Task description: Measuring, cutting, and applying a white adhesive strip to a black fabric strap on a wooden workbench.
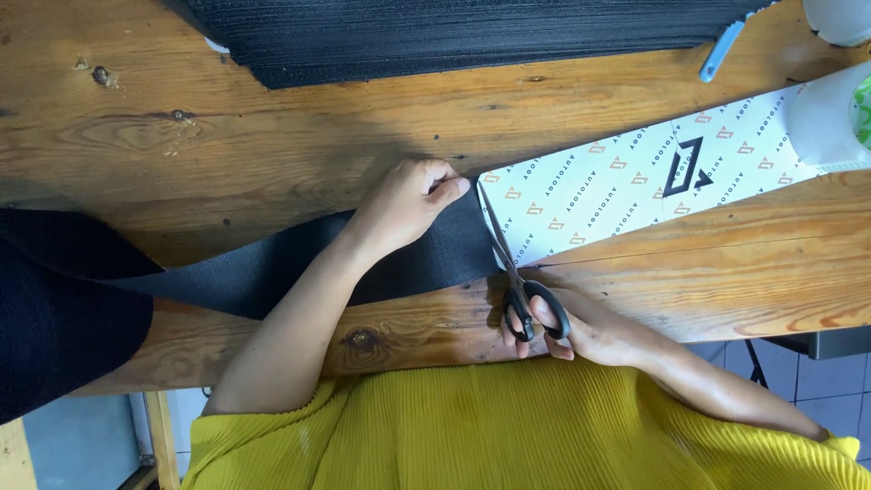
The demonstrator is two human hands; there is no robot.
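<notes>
My left hand [406, 203] presses down on a dark grey strip of sheet material [272, 263] lying across the wooden table [227, 136], fingertips at the strip's edge where its white patterned backing [635, 177] begins. My right hand [567, 327] grips black-handled scissors [522, 290]. Their blades point away from me and sit along the line where the dark side meets the white side, at the near edge of the strip.
A stack of black sheets [454, 36] lies at the far side of the table. A blue-handled tool [721, 50] rests beside it. The strip unrolls from a white roll [830, 122] at the right. Black fabric [54, 318] hangs at the left.
</notes>
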